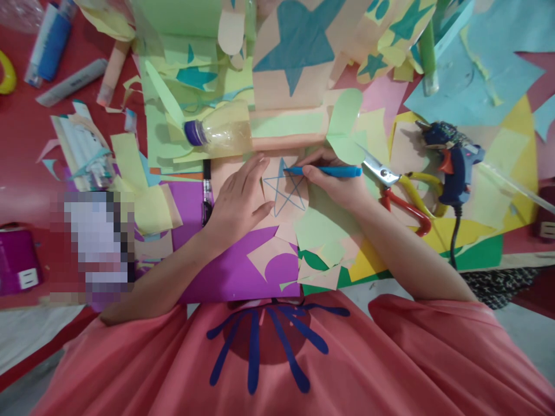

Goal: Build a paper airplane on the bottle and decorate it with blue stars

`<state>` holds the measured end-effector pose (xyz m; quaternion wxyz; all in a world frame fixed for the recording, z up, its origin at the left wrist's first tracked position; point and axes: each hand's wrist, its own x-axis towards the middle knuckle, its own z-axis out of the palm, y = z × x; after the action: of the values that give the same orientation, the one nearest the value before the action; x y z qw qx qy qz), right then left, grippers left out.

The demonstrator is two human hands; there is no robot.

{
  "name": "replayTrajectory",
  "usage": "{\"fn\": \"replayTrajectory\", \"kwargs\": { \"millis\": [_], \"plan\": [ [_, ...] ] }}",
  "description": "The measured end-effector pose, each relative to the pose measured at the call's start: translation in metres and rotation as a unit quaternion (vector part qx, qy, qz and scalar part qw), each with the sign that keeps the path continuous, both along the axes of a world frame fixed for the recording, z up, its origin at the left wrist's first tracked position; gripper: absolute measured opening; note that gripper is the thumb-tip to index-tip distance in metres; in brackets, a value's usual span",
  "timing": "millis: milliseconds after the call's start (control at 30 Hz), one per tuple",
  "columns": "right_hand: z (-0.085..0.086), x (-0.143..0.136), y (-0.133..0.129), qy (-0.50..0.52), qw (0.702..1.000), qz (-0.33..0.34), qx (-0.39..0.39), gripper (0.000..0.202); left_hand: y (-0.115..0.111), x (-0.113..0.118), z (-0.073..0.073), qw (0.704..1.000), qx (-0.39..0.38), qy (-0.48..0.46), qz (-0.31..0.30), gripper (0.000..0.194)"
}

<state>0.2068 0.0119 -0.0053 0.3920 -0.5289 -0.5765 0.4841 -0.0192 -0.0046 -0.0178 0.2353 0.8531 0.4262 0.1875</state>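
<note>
A blue marker (333,171) is gripped in my right hand (336,179), its tip on a small peach paper (284,205). On that paper stands a five-pointed star outline (277,180) in blue lines, with some blue colouring at its top point. My left hand (243,193) lies flat on the paper's left side, fingers stretched out and thumb apart. Just beyond both hands, a clear plastic bottle (225,130) with a purple cap lies on its side. A black pen (207,193) lies left of my left hand.
Scissors (396,188) with red and yellow handles lie right of my right hand, before a blue glue gun (455,162). Peach paper with a large teal star (299,43) lies beyond. Markers (71,82) and paper scraps (156,208) lie leftward, purple paper (234,266) nearer me.
</note>
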Motion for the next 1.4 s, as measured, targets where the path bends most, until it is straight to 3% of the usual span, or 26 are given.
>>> {"fn": "replayTrajectory", "kwargs": {
  "millis": [700,1000,1400],
  "plan": [
    [-0.0002,-0.0013,0.0004,0.022,1.0,0.012,-0.014,0.024,-0.0001,0.0004,0.0004,1.0,-0.001,0.011,0.001,0.078],
    [-0.0025,0.001,0.0022,0.01,0.999,-0.028,0.011,0.024,0.0005,-0.0015,-0.0014,1.0,0.006,0.002,-0.002,0.077],
    [-0.0023,0.002,0.0017,0.024,1.0,-0.007,0.004,0.004,0.0007,-0.0008,-0.0012,1.0,0.019,0.011,-0.005,0.078]
  ]
}}
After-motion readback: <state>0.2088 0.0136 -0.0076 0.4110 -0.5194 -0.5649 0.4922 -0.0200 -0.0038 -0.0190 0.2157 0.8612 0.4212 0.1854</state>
